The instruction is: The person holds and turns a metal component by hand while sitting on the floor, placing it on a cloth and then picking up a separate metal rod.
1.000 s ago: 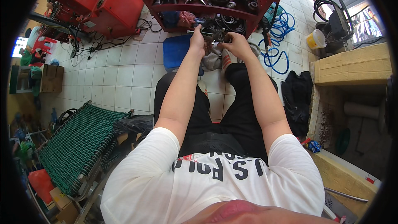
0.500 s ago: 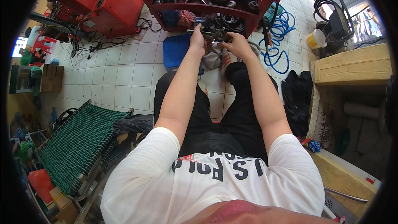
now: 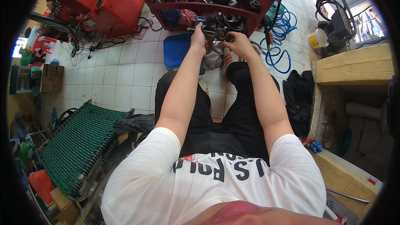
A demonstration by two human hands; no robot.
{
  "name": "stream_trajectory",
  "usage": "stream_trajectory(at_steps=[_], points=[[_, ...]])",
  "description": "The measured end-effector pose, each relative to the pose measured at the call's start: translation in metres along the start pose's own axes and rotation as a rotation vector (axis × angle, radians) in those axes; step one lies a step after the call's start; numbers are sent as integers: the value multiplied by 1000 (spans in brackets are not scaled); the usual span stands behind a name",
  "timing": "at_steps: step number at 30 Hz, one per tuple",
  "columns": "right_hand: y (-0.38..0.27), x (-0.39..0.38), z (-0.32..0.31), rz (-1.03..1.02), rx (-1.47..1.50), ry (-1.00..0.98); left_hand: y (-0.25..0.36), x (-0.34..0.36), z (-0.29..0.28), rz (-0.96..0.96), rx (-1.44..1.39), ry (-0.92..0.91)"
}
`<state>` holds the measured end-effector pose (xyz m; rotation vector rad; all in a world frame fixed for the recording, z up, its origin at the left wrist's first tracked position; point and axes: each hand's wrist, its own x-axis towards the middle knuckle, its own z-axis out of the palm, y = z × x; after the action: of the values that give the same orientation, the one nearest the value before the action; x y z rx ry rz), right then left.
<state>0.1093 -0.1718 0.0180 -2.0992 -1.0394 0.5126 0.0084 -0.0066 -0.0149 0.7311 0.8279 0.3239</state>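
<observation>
- Leftmost near the work, a blue tray point(image 3: 173, 50) sits on the floor, beside the left forearm.
- The left hand point(image 3: 198, 41) is mostly closed, thumb uppermost, holding the near-left end of a dark metal part point(image 3: 217, 35); its hidden fingers can't be made out.
- Between both hands, the part is held up before the red cart point(image 3: 187, 6). It looks stiff and fairly heavy for its size, hardly fragile; any grease, too small to tell, would make it slippery. The longer left body seems the firmest place to take hold, with the rounded right end better steadied than squeezed.
- The right hand point(image 3: 240, 44) is half curled, fingertips at that rounded end; whether they grip it, I cannot tell.
</observation>
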Motion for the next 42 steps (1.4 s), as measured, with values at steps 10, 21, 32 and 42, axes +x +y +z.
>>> stream_trajectory(at_steps=[10,21,32,42], points=[[-4,1,1,18,12,-22,-1,4,-2,9,-16,-6],[5,3,3,4,195,-109,0,4,-4,-25,19,-42],[-6,-2,0,25,43,-10,-3,4,-2,-2,-20,-21],[6,2,0,-55,116,-99,0,0,0,10,1,-5]])
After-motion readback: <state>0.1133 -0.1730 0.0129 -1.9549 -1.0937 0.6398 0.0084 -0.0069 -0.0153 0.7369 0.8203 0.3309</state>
